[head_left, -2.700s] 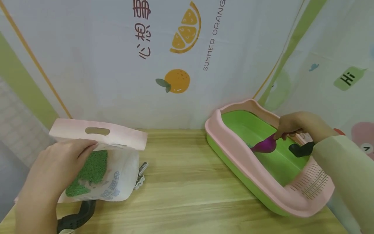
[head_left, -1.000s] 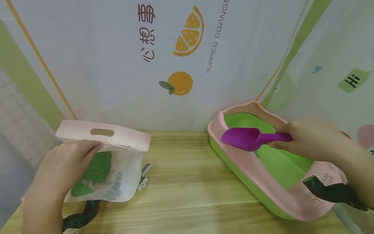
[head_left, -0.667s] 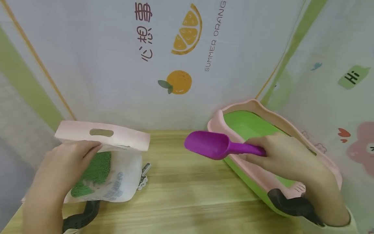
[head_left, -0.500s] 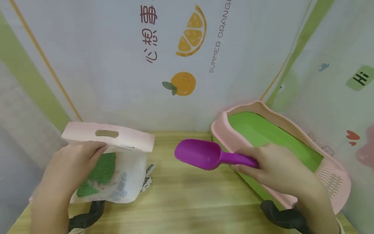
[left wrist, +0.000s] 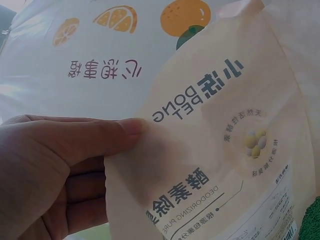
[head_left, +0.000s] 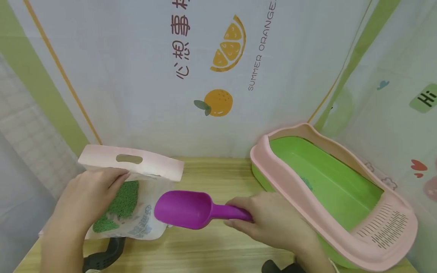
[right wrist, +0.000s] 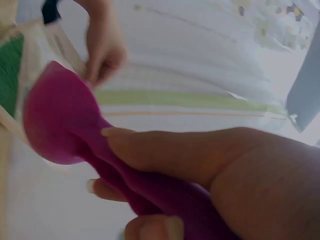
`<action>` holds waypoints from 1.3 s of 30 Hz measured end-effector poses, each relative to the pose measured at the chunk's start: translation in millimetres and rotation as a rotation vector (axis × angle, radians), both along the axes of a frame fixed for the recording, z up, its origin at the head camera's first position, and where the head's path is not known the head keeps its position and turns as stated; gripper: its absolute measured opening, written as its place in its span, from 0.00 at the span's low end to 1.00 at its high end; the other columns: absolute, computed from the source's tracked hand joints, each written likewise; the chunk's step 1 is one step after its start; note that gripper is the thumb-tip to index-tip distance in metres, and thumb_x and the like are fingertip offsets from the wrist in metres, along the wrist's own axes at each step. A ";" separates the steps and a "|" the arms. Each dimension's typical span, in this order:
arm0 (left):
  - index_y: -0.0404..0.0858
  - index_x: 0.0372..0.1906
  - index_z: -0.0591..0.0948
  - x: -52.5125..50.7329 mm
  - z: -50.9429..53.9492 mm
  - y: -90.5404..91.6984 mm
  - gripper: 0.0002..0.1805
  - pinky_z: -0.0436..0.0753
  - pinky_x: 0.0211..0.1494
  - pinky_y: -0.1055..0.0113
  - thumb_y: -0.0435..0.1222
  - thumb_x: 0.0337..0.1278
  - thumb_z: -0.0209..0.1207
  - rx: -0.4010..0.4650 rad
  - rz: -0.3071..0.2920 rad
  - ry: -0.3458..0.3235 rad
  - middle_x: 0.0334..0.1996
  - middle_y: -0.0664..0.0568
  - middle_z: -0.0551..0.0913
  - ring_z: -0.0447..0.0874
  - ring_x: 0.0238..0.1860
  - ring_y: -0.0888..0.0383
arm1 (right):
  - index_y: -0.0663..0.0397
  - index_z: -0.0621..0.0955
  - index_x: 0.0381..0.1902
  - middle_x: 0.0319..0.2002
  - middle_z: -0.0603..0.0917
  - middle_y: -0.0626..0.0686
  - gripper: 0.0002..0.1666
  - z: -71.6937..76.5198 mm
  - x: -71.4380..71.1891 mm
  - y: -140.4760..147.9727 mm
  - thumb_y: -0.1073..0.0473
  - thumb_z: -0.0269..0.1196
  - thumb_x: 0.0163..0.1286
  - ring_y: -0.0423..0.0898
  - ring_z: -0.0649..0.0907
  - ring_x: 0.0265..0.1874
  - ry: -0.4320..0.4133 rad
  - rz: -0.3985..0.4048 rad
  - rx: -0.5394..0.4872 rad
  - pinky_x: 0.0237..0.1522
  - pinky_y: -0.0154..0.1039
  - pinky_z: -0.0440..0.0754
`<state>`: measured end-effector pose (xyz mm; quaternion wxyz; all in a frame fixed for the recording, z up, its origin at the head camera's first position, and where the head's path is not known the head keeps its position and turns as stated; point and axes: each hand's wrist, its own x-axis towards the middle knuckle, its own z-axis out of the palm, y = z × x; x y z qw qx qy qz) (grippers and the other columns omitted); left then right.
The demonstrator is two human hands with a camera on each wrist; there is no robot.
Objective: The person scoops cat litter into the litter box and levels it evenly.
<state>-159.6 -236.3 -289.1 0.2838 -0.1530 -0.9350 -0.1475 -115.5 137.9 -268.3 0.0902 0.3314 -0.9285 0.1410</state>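
Observation:
My left hand (head_left: 87, 195) pinches the top edge of an opened cat litter bag (head_left: 158, 185), thumb on its printed face in the left wrist view. Through the bag's mouth, green pellet litter (head_left: 124, 201) shows in the head view. A purple scoop (head_left: 184, 210) is gripped by its handle in my right hand (head_left: 269, 220), held over the table just right of the bag. The scoop's bowl looks empty and points left at the bag. In the right wrist view, thumb and fingers wrap the scoop's handle (right wrist: 145, 187).
A green litter box (head_left: 327, 182) with a pink rim (head_left: 290, 178) stands at the right, a small patch of litter (head_left: 306, 182) on its floor. Its slotted step (head_left: 384, 223) faces the front right. A printed curtain (head_left: 153, 113) hangs behind the wooden table (head_left: 218, 174).
My right hand has drawn the purple scoop out of the litter box and carried it left and nearer, beside the bag. My left hand keeps its hold on the bag.

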 end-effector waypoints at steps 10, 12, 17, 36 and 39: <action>0.46 0.36 0.83 0.6 -0.2 0.0 0.04 0.73 0.26 0.50 0.35 0.59 0.68 -0.021 0.013 0.007 0.18 0.57 0.76 0.69 0.21 0.55 | 0.33 0.86 0.37 0.18 0.71 0.29 0.07 -40.3 -18.8 -59.3 0.42 0.70 0.66 0.25 0.65 0.16 -0.112 0.049 -0.037 0.20 0.23 0.63; 0.46 0.37 0.83 0.7 -0.6 -0.7 0.05 0.74 0.27 0.48 0.34 0.59 0.69 -0.020 0.014 0.018 0.19 0.56 0.77 0.70 0.21 0.54 | 0.31 0.85 0.33 0.17 0.70 0.29 0.06 -43.0 -21.9 -69.3 0.42 0.70 0.66 0.25 0.63 0.15 -0.098 0.046 -0.041 0.19 0.23 0.61; 0.46 0.38 0.84 0.3 -0.7 -2.1 0.07 0.74 0.27 0.47 0.34 0.57 0.69 -0.024 0.019 0.026 0.19 0.54 0.79 0.72 0.21 0.54 | 0.31 0.84 0.31 0.15 0.68 0.32 0.05 -44.8 -29.6 -92.4 0.44 0.71 0.65 0.27 0.61 0.15 -0.061 0.016 -0.053 0.19 0.24 0.59; 0.45 0.35 0.83 -3.2 -6.0 2.1 0.08 0.76 0.28 0.40 0.33 0.53 0.71 -0.013 0.008 0.061 0.21 0.50 0.83 0.81 0.22 0.43 | 0.29 0.85 0.29 0.13 0.71 0.33 0.06 -54.5 -37.9 -136.0 0.42 0.73 0.62 0.29 0.60 0.14 0.217 -0.040 0.012 0.16 0.23 0.56; 0.45 0.35 0.83 -4.8 -4.7 0.8 0.09 0.75 0.26 0.43 0.32 0.52 0.71 -0.022 0.008 0.077 0.18 0.52 0.81 0.78 0.19 0.48 | 0.27 0.84 0.29 0.12 0.69 0.33 0.06 -57.8 -39.7 -138.7 0.41 0.72 0.62 0.30 0.60 0.13 0.231 -0.056 0.041 0.15 0.25 0.55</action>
